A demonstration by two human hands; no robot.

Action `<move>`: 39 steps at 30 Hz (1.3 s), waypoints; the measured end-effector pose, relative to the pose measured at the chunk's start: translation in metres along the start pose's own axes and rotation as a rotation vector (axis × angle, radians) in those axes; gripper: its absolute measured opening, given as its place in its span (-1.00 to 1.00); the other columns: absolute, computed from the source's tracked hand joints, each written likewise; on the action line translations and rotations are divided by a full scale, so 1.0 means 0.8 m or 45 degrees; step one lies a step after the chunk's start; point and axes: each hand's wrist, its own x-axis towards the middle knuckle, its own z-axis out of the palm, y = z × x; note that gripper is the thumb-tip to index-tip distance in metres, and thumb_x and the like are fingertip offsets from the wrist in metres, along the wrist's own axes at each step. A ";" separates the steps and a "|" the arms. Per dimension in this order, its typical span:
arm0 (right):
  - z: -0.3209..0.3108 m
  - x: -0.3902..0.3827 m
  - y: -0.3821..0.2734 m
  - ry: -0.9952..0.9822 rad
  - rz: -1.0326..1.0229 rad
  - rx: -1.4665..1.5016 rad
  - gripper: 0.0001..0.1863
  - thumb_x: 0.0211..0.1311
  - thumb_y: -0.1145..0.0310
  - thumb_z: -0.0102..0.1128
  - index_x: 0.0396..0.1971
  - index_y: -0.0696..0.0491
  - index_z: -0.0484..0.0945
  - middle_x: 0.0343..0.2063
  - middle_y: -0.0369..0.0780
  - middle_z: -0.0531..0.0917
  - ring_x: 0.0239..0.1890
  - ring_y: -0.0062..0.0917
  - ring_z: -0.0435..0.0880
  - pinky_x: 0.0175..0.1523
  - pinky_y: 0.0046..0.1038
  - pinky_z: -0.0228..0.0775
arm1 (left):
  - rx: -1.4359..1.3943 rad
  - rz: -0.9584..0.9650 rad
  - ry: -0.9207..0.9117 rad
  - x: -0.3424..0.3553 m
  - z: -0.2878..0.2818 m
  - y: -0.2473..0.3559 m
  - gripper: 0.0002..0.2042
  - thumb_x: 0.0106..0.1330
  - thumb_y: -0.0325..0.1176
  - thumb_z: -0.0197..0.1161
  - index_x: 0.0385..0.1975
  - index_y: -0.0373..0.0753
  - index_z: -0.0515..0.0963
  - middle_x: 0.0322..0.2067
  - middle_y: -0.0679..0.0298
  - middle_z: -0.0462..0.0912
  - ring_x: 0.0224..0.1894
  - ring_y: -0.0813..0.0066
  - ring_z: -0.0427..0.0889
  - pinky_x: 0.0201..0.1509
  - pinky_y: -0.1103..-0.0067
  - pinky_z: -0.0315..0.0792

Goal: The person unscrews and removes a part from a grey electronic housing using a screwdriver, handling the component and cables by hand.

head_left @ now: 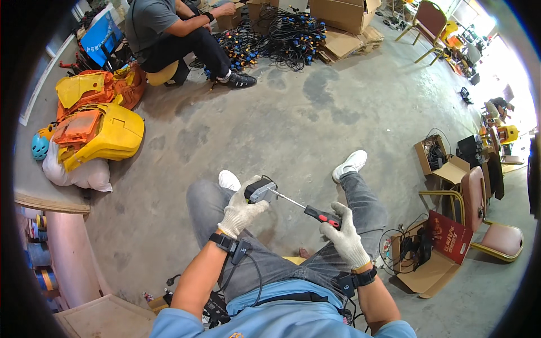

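Observation:
Both my hands wear pale knitted work gloves. My left hand (243,208) grips a small dark-and-grey plastic device (260,190), boxy with a short wire at its top. In my right hand (345,236) is a screwdriver (322,216) with a black and red handle, held between thumb and fingers. Its long metal shaft points up and left, and the tip reaches the right side of the device. Whether the tip sits in a screw is too small to tell. Both hands are above my lap, between my knees.
Yellow and orange plastic shells (115,135) are piled at the left. Another person (169,34) sits at the back beside a heap of black cables (293,39). At the right, open cardboard boxes (434,276) hold black parts near a chair (473,197).

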 end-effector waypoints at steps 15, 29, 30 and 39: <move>-0.008 0.007 0.002 0.029 0.168 0.201 -0.33 0.53 0.27 0.30 0.49 0.22 0.30 -0.14 -0.15 0.74 -0.27 -0.58 0.70 -0.11 -0.48 0.59 | 0.023 0.011 -0.009 0.004 0.005 -0.001 -0.21 0.26 -0.51 0.52 0.56 -0.26 0.41 0.31 0.16 0.71 0.30 0.40 0.68 0.41 0.49 0.56; -0.005 0.009 0.006 0.031 0.210 0.343 -0.36 0.46 0.40 0.34 0.48 0.15 0.39 0.15 -0.06 0.68 -0.10 -0.54 0.76 0.14 -0.44 0.62 | 0.056 -0.010 -0.024 0.005 0.002 0.002 -0.20 0.23 -0.44 0.52 0.54 -0.27 0.40 0.30 0.15 0.71 0.31 0.35 0.68 0.44 0.44 0.57; -0.003 0.004 -0.002 0.008 0.131 0.286 -0.38 0.50 0.41 0.32 0.48 0.16 0.38 0.10 -0.08 0.70 -0.10 -0.55 0.76 0.10 -0.45 0.61 | 0.059 -0.015 -0.024 0.005 0.002 0.003 -0.20 0.23 -0.44 0.52 0.54 -0.27 0.40 0.30 0.15 0.71 0.31 0.35 0.68 0.44 0.44 0.57; -0.006 0.012 0.008 0.007 0.104 0.196 -0.31 0.44 0.41 0.38 0.50 0.14 0.35 0.15 -0.05 0.67 0.08 -0.44 0.73 0.26 -0.35 0.59 | -0.006 -0.032 -0.046 0.002 0.003 0.009 -0.21 0.23 -0.53 0.50 0.54 -0.32 0.40 0.26 0.14 0.72 0.23 0.41 0.71 0.36 0.47 0.63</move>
